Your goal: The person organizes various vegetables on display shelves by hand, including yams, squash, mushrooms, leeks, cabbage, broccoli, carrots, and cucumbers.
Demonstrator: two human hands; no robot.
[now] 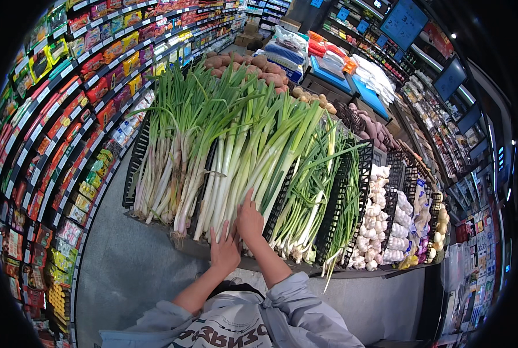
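Observation:
Thick leeks or large green onions (pixel 228 174) lie side by side in the middle of a sloping produce display, white ends toward me. My left hand (pixel 225 249) rests on their lower white ends. Just right of it and a little higher, my right hand (pixel 249 216) lies on the white stalks with its index finger extended; whether either hand grips a stalk is hard to tell. Thinner scallions with purplish, rooty ends (pixel 172 187) fill the section to the left. Slender green scallions (pixel 306 204) lie to the right, behind a black slatted divider.
Garlic bulbs (pixel 372 217), bagged garlic (pixel 398 228) and onions (pixel 439 230) sit farther right between black plastic dividers (pixel 363 174). Sweet potatoes (pixel 259 65) and potatoes (pixel 315 99) lie behind. Shelves of packaged snacks (pixel 98 91) curve along the left. The display's dark front edge (pixel 193 250) is before me.

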